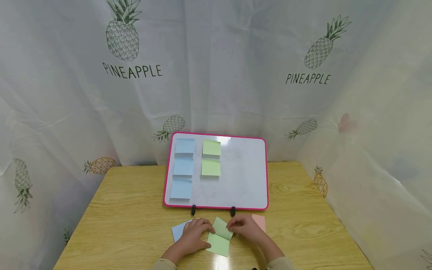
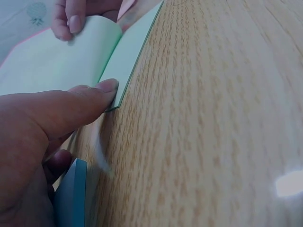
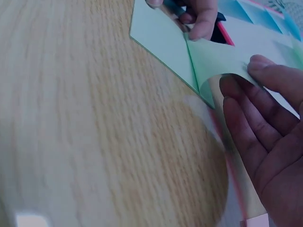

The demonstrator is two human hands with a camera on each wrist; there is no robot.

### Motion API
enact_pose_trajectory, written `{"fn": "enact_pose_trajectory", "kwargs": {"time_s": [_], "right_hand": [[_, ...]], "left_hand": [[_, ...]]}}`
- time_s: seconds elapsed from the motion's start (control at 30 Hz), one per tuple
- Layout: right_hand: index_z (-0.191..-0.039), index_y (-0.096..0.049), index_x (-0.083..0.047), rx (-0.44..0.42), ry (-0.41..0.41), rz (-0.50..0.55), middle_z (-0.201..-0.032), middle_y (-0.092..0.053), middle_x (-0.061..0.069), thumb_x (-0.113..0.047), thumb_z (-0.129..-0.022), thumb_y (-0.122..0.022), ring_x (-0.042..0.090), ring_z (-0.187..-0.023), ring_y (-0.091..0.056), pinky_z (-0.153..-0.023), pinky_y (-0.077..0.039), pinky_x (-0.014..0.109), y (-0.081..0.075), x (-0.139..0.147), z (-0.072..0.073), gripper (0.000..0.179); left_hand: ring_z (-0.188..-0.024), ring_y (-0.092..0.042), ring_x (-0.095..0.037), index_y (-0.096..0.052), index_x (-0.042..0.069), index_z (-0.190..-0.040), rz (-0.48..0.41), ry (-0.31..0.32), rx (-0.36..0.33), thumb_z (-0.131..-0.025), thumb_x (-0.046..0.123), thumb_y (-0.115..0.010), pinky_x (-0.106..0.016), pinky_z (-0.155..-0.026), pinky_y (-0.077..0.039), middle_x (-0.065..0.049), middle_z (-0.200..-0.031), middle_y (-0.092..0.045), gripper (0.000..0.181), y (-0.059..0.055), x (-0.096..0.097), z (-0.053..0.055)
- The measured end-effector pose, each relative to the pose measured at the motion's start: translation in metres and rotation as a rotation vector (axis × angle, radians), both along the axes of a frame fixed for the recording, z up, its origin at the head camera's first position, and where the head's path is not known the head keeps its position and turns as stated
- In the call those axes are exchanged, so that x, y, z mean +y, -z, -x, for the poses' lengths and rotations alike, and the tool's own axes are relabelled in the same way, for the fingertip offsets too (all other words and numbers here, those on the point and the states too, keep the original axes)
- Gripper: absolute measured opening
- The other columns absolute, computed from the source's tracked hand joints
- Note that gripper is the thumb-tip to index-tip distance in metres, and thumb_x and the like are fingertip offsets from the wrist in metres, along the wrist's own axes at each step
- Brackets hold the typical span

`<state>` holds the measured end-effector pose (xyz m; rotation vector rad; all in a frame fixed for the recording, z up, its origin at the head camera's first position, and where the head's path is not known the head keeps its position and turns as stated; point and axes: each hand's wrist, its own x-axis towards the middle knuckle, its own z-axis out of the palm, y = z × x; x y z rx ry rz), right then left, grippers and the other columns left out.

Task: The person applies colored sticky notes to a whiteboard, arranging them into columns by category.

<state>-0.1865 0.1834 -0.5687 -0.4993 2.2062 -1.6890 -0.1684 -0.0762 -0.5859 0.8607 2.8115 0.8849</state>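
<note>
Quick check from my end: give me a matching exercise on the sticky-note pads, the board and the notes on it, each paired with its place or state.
Things:
1. green pad
2. blue pad
3. pink pad
4. whiteboard

Places or states:
a. propped upright at the back of the table, bearing three blue and two green notes
b. under the left hand
c. top sheet lifted by the right hand
d. flat, right of the right hand

Pairs: 1-c, 2-b, 3-d, 4-a

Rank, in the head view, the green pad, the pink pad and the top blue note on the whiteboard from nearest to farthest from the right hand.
1. Green pad: at the right hand, which lifts its top sheet.
2. Pink pad: just right of that hand, on the table.
3. Top blue note: far back, upper left of the whiteboard.
</note>
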Motion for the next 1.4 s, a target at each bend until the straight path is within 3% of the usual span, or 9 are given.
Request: {"fn": "enact_pose_trajectory", "kwargs": {"time_s": [0.17, 0.4, 0.53, 0.87, 1.4], "right_hand": [[-0.098, -0.071, 0.006, -0.019, 0.064, 0.001, -0.093, -0.069, 0.014, 0.001, -0.082, -0.074, 0.009, -0.07, -0.059, -0.061, -0.049, 0.02, 0.003, -0.003, -0.007, 0.017], [-0.1, -0.073, 0.0, -0.017, 0.175, -0.033, -0.074, -0.066, 0.005, -0.004, -0.078, -0.08, 0.009, -0.063, -0.056, -0.056, -0.046, 0.02, 0.018, -0.005, -0.003, 0.023], [-0.1, -0.073, 0.001, 0.003, 0.232, -0.027, -0.075, -0.066, 0.003, -0.004, -0.079, -0.079, 0.011, -0.065, -0.057, -0.057, -0.047, 0.021, 0.019, -0.008, -0.002, 0.023], [-0.096, -0.075, -0.001, 0.013, 0.373, -0.059, -0.071, -0.058, -0.001, -0.002, -0.077, -0.079, 0.011, -0.064, -0.052, -0.052, -0.043, 0.019, 0.02, -0.014, -0.002, 0.02], [-0.095, -0.075, 0.004, 0.021, 0.581, -0.004, -0.076, -0.062, 0.005, 0.004, -0.075, -0.078, 0.013, -0.07, -0.055, -0.056, -0.046, 0.019, 0.02, -0.029, -0.007, 0.02]], "left_hand": [[-0.107, -0.045, -0.014, -0.065, 0.035, -0.105, -0.009, -0.008, -0.001, -0.074, 0.036, -0.084, -0.049, -0.091, -0.034, 0.014, -0.121, -0.052, 0.036, 0.004, 0.001, 0.001], [-0.108, -0.046, -0.015, -0.063, 0.035, -0.108, -0.026, -0.009, 0.018, -0.074, 0.035, -0.084, -0.047, -0.09, -0.034, 0.013, -0.122, -0.053, 0.04, 0.007, 0.0, 0.002], [-0.108, -0.047, -0.016, -0.059, 0.032, -0.112, -0.038, -0.006, 0.026, -0.073, 0.033, -0.085, -0.048, -0.089, -0.034, 0.012, -0.123, -0.053, 0.046, 0.006, 0.001, 0.001], [-0.108, -0.046, -0.015, -0.055, 0.031, -0.117, -0.032, -0.021, -0.045, -0.074, 0.033, -0.085, -0.046, -0.088, -0.034, 0.015, -0.123, -0.053, 0.052, 0.003, 0.002, 0.002], [-0.11, -0.046, -0.016, -0.055, 0.031, -0.116, -0.033, -0.028, -0.027, -0.076, 0.033, -0.084, -0.048, -0.09, -0.034, 0.015, -0.124, -0.052, 0.05, 0.002, 0.001, 0.002]]}}
